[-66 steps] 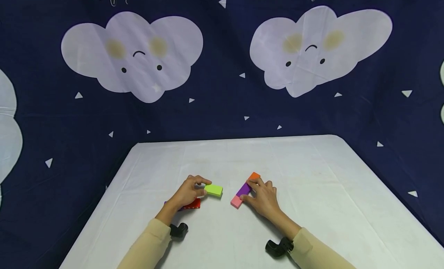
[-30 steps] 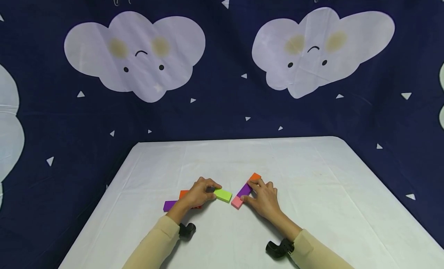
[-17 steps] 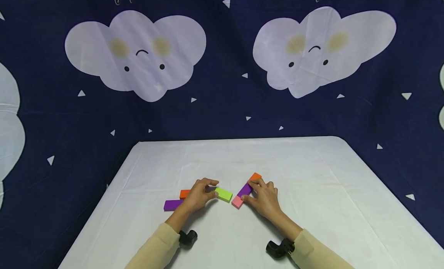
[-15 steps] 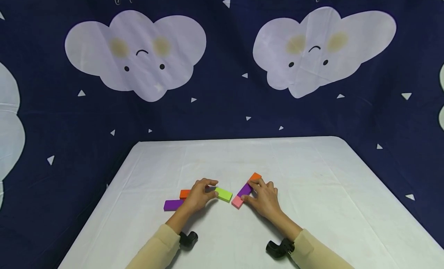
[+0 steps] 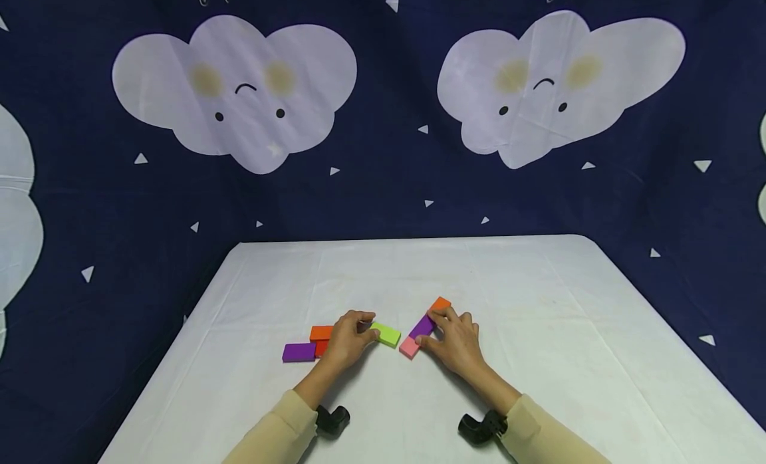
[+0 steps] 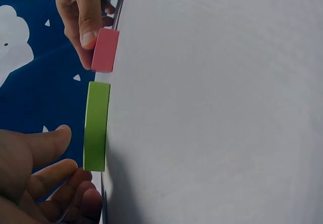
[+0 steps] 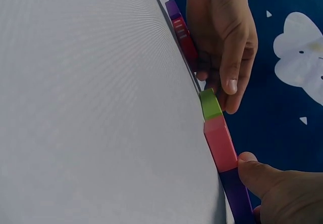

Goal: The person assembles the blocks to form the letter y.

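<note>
On the left of the bench [image 5: 509,271] lie some loose blocks [image 5: 298,352]. Next, the left hand [image 5: 349,338] has its fingers relaxed by the green block [image 5: 385,335]. Just past it sits a pink, purple and orange row [image 5: 421,326], pinched by the right hand [image 5: 457,339]; best hold that still and nudge green softly.

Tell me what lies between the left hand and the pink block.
Between the left hand and the pink block lies the lime green block, then a narrow bare gap, as the head and left wrist views show.
</note>
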The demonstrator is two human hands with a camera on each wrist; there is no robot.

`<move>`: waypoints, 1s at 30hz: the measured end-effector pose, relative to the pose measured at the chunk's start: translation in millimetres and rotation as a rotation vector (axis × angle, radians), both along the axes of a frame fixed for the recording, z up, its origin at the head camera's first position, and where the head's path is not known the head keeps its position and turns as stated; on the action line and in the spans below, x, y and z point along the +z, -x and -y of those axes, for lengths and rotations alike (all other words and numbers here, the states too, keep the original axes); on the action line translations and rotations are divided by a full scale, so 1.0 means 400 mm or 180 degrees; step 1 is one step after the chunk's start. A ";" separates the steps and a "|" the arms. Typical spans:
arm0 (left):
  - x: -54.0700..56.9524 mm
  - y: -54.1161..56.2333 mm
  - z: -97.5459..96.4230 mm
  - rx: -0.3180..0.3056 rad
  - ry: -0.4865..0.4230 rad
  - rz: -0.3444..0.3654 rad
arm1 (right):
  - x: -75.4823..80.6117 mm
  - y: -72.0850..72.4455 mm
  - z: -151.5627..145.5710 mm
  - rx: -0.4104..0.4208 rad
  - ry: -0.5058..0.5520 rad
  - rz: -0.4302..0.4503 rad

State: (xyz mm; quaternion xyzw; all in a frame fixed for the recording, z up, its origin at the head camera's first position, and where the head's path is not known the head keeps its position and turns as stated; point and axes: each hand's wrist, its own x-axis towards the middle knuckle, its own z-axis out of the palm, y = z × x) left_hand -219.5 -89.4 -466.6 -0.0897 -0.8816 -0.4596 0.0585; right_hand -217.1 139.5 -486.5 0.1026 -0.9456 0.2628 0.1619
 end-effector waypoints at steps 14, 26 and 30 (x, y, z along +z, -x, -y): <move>-0.007 0.006 -0.012 -0.0011 0.0325 -0.0037 | -0.003 0.004 0.000 0.0018 0.0008 -0.0065; -0.010 0.016 -0.013 -0.0191 0.0506 -0.0214 | -0.005 0.003 0.001 -0.0023 -0.0016 0.0001; -0.010 0.024 -0.013 -0.0286 0.0565 -0.0210 | -0.006 0.004 0.002 -0.0024 -0.0027 -0.0004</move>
